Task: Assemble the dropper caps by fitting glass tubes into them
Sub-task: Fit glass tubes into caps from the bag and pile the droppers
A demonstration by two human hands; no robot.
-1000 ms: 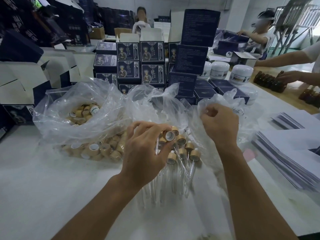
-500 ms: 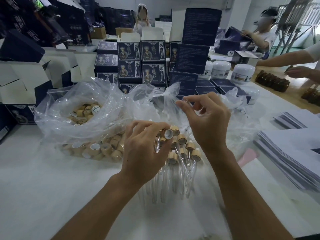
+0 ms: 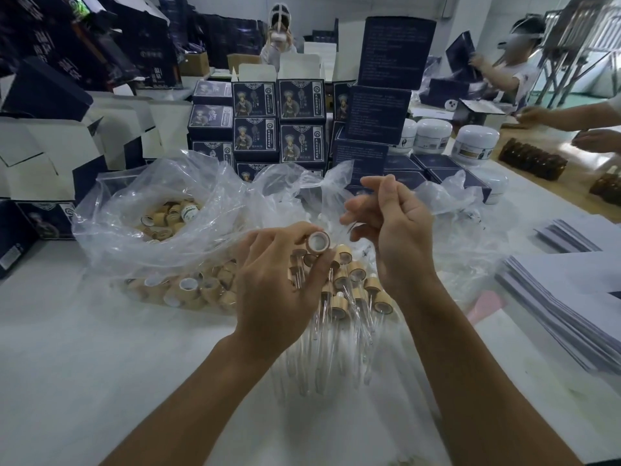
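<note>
While our left hand (image 3: 275,280) pinches a dropper cap (image 3: 318,242) above the finished droppers (image 3: 349,297) on the table (image 3: 84,348), our right hand (image 3: 393,230) curls beside it; can't tell if it's holding a tube.

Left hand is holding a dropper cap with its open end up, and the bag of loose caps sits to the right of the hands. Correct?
Not quite. In the head view the plastic bag of loose caps lies to the left of the hands, not the right. The rest holds: the left hand pinches a dropper cap with its open end turned up.
</note>
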